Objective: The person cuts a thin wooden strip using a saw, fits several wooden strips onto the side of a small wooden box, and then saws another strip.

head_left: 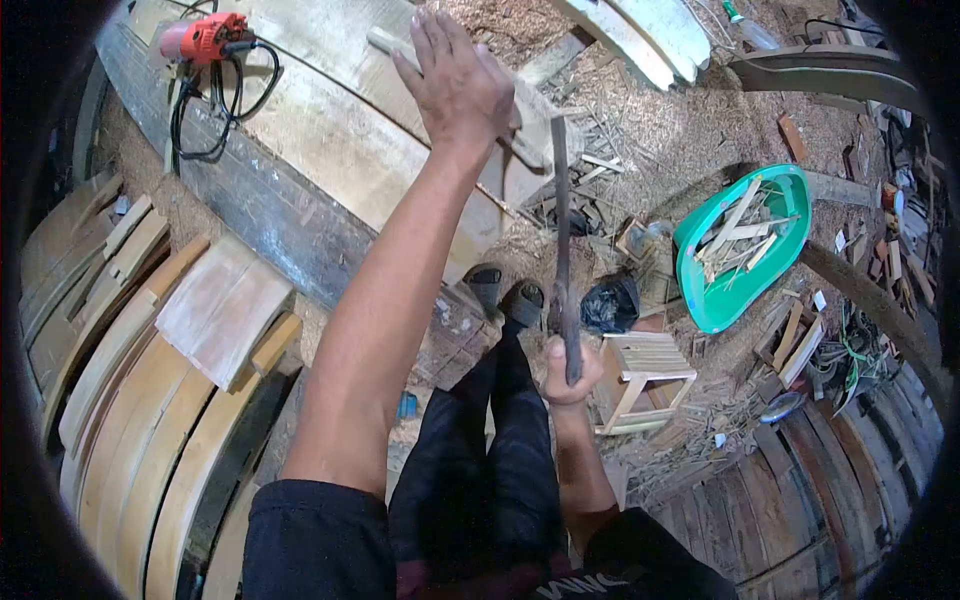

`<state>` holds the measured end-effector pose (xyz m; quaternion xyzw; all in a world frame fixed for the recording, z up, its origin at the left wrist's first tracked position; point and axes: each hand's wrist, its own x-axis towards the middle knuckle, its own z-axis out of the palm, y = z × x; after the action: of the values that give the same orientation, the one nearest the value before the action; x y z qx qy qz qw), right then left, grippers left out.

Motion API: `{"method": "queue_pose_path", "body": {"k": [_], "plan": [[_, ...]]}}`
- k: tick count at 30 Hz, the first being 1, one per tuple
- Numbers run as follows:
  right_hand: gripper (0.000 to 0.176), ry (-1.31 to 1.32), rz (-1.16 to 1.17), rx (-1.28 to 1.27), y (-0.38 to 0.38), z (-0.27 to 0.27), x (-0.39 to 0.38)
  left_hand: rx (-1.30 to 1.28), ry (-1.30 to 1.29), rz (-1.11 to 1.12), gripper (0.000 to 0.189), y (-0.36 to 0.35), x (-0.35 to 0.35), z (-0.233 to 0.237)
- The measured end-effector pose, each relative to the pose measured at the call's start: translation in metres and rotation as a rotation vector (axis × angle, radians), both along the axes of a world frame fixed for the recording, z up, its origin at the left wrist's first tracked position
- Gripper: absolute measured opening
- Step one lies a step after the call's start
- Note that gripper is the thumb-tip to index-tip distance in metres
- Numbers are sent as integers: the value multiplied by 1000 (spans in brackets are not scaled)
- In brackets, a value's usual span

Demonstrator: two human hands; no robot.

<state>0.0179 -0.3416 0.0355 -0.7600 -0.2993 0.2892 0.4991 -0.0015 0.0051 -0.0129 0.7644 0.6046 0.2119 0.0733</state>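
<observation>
My left hand [460, 90] lies palm down with its fingers stretched out, over a narrow wooden strip [524, 152] on the workbench [340, 150]. The strip shows on both sides of the hand. Lower down, my right hand [572, 372] is closed round the near end of a long, narrow, dark bar-like tool [562, 210]. That tool points away from me, its far end beside the bench's right end. Its exact kind cannot be made out from this angle.
A red power tool [205, 38] with a black cord lies on the bench. To the right are a green tub [715, 312] of wood scraps, a small wooden stool [645, 385] and a black plastic bag [610, 303]. Curved boards [130, 440] stack at left; shavings litter the floor.
</observation>
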Motion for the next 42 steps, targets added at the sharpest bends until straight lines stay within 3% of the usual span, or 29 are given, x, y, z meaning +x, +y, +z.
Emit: {"method": "queue_pose_path", "body": {"k": [2, 6, 9, 13, 20, 27, 28, 32, 35, 39, 41, 42], "plan": [[23, 49, -84, 40, 12, -1, 1, 0, -5, 10, 64, 1, 0, 1], [28, 4, 21, -4, 47, 2, 11, 6, -11, -14, 67, 3, -3, -2], [28, -25, 44, 15, 48, -1, 10, 46, -92, 25, 70, 1, 1, 1], [28, -31, 54, 16, 34, 1, 9, 152, -15, 141, 78, -3, 1, -5], [31, -32, 83, 19, 47, -14, 15, 57, -22, 109, 78, -1, -3, -8], [18, -30, 43, -38, 35, -1, 5, 65, 58, 73, 71, -1, -1, -3], [18, -85, 56, 111, 59, -11, 11, 90, 62, 72, 70, 0, -1, -4], [19, -70, 85, 3, 43, -19, 15, 12, 51, 77, 69, -1, 3, -2], [22, -63, 29, 111, 15, -12, 9, 55, 66, 78, 69, 6, 0, -3], [16, 38, 116, -115, 75, -11, 33, 27, 81, 59, 70, -1, -1, -7], [16, -73, 135, 21, 50, -13, 30, 63, 89, 62, 69, 7, -2, -11], [13, -66, 174, -60, 24, -9, 30, 80, 110, 38, 68, 4, -1, -4]]}}
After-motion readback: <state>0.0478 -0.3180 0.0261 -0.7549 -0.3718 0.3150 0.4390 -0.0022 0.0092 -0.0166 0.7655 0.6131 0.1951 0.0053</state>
